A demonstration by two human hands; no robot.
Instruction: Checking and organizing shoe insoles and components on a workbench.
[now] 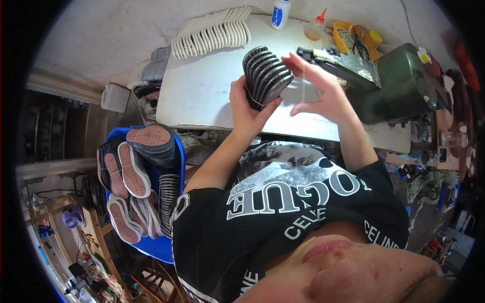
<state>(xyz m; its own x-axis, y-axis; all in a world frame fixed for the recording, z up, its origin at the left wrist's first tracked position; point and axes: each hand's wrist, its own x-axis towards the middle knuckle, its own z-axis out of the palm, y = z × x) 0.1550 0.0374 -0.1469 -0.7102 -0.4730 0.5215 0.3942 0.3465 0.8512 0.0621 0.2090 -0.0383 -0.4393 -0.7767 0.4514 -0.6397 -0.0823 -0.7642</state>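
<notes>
Toward the near edge of the table (197, 93), our left hand (244, 112) pinched stacked black soles (265, 73) in its fingers; alongside, our right hand (327, 91) spread thumb from fingers

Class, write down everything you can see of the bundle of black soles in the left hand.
The bundle of black soles is a stack of curved dark pieces with rounded ends, looking like rubber or foam, their shiny edges catching light. A thin pale band crosses its lower part. The left hand grips that end, holding the bundle above the white table. The right hand is open close beside it; whether it touches is unclear.
</notes>
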